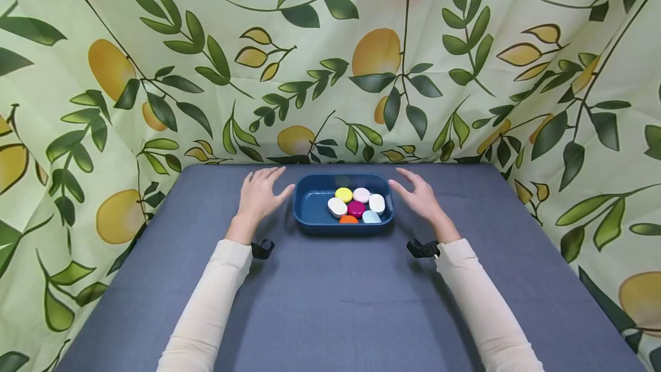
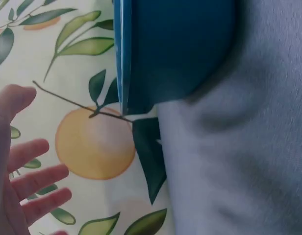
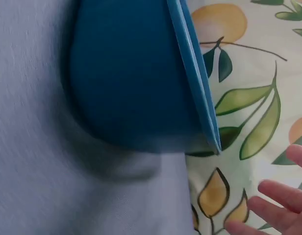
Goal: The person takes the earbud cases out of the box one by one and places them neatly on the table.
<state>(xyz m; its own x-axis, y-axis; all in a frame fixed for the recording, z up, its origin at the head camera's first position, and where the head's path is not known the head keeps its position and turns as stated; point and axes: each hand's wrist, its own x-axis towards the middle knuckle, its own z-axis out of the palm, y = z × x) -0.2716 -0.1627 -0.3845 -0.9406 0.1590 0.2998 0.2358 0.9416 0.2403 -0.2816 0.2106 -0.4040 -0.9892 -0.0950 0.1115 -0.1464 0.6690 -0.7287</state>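
A blue rectangular tub (image 1: 315, 227) stands near the far edge of the table. Several smooth rounded pieces lie in its right half: a yellow one (image 1: 343, 194), a magenta one (image 1: 356, 209), an orange one (image 1: 348, 219), a pale blue one (image 1: 370, 217) and some white ones (image 1: 337, 207). My left hand (image 1: 260, 194) is held off the tub's left end, fingers spread, holding nothing. On the other side my right hand (image 1: 417, 195) has its thumb close to the tub's right rim, its fingers extended and the palm bare. In both wrist views the tub's outer wall (image 2: 180, 49) shows beside the fingers.
A grey-blue cloth (image 1: 335, 297) covers the table. Behind it and along both sides hangs a curtain (image 1: 330, 50) printed with leaves and yellow fruit. Black straps (image 1: 262, 249) sit at both wrists, below cream sleeves (image 1: 206, 309).
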